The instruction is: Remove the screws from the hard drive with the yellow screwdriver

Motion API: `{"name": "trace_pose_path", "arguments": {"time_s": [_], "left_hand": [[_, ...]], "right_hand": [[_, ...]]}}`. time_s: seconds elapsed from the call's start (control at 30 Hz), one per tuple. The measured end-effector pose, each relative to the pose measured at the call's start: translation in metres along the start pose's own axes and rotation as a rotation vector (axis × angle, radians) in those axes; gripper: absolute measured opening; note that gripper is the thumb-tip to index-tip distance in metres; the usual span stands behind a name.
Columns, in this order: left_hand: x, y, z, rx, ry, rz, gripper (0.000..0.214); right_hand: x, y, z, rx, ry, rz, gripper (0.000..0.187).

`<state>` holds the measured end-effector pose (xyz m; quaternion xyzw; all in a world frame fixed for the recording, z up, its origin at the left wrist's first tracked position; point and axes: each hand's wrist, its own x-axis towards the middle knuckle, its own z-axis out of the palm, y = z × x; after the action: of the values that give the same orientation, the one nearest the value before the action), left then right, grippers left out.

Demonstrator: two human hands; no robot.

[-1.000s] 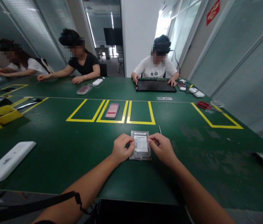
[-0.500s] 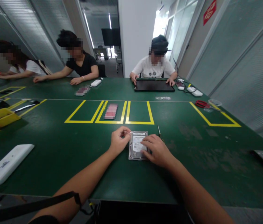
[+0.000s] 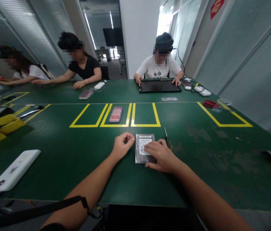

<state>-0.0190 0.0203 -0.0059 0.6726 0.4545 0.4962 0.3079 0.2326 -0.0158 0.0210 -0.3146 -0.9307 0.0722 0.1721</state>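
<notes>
Drive, metal-cased with a white label [image 3: 141,149], lies flat, label up, on the green table [image 3: 89,179] directly before the wearer. Head view, the only one. It sits between the two hands, its long sides running away from the body; this spot probably serves to keep both long edges within easy reach.

Right hand [image 3: 160,155]: not clenched; fingers extended across the drive's right part and label, thumb near the lower right corner. Likely steadies the drive against sliding; how firmly it presses, cannot tell.

Left hand [image 3: 123,144]: just beside the drive's upper left edge, fingers curled, thumb and index tips brought together. Reads as a fine pinch suited to something small; whether anything is between the tips, cannot tell.

Screwdriver [image 3: 168,141] lies beyond the right hand, shaft pointing away, handle nearest the hand. Presumably parked so for quick pick-up while leaving the drive unobstructed.

Yellow tape outlines [image 3: 146,125] lie farther out, probably to mark set places; a pink item [image 3: 115,114], blurred out, rests inside the middle one of the near three. White device [image 3: 14,171] lies well apart at left.
</notes>
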Motion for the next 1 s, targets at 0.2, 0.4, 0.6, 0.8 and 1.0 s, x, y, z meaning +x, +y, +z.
{"name": "trace_pose_path", "arguments": {"time_s": [0.2,0.4,0.6,0.8,1.0], "left_hand": [[-0.006,0.007,-0.009,0.002,-0.093,0.017,0.014],[-0.01,0.017,-0.019,0.133,-0.275,0.086,0.016],[-0.016,0.028,-0.026,0.33,-0.489,0.282,0.012],[-0.021,0.03,-0.026,0.51,-0.574,0.334,0.017],[-0.024,0.033,-0.026,0.611,-0.579,0.377,0.02]], "right_hand": [[0.0,0.003,0.002,0.003,0.01,0.004,0.053],[-0.001,0.007,0.003,-0.002,0.019,0.014,0.052],[-0.001,0.012,0.009,-0.003,0.032,0.014,0.053],[0.0,0.012,0.012,-0.009,0.054,0.022,0.053],[0.0,0.013,0.015,-0.019,0.069,0.039,0.055]]}}
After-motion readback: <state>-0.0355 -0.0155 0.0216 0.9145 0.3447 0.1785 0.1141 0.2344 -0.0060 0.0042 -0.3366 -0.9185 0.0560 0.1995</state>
